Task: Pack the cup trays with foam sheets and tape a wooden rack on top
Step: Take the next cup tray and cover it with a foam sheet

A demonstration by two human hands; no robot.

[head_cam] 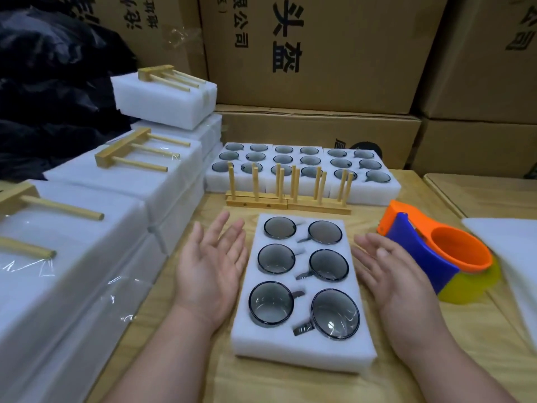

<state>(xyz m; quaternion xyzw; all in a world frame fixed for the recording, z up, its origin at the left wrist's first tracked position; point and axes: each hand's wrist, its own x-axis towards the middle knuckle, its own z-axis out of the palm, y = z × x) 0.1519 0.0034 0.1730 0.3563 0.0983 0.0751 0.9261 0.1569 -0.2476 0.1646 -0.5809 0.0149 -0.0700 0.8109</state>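
Observation:
A white foam cup tray [302, 349] lies on the wooden table in front of me, holding several grey glass cups [271, 303] with handles. My left hand [210, 266] hovers just left of the tray, palm up, fingers straight, holding nothing. My right hand [389, 274] hovers just right of it, palm turned inward, fingers relaxed and empty. Upright wooden racks [287, 199] stand behind the tray. An orange, blue and yellow tape dispenser [436, 254] lies right of my right hand. Foam sheets [514, 257] lie at the far right.
More foam cup trays [302, 181] sit in a row behind the racks. Finished foam packs with taped wooden racks [130, 155] are stacked along the left. Cardboard boxes [319, 53] wall off the back, with black plastic bags [52, 82] at the far left.

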